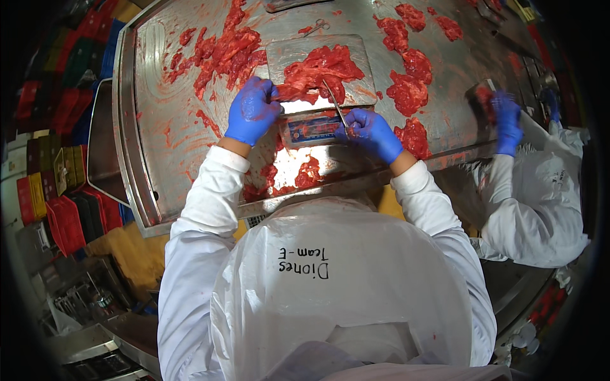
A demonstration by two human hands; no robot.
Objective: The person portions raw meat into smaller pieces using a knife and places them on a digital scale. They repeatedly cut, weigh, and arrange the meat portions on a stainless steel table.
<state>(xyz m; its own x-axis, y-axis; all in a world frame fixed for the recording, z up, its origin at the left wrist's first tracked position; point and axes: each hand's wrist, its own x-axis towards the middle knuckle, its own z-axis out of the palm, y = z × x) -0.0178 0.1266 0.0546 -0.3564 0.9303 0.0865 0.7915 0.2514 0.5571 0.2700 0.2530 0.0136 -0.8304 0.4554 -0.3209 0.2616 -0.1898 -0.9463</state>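
A piece of raw red meat (321,70) lies spread on the square metal platform (365,95) of a weighing scale. My left hand (251,111), in a blue glove, is closed on the meat's left edge and pulls a strip of it taut. My right hand (372,134), gloved too, is closed around a slim metal tool (335,103), its tip against the meat. The tool's handle is hidden in my fingers, so I cannot tell whether it is scissors or a knife. Just below the platform sits the scale's blue display panel (311,129).
More meat (229,54) is heaped at the left, with a row of pieces (406,92) at the right. Ring-handled scissors (319,26) lie beyond the scale. A raised rim (127,127) edges the metal table. At the right, a co-worker's blurred gloved hand (507,124) works nearby.
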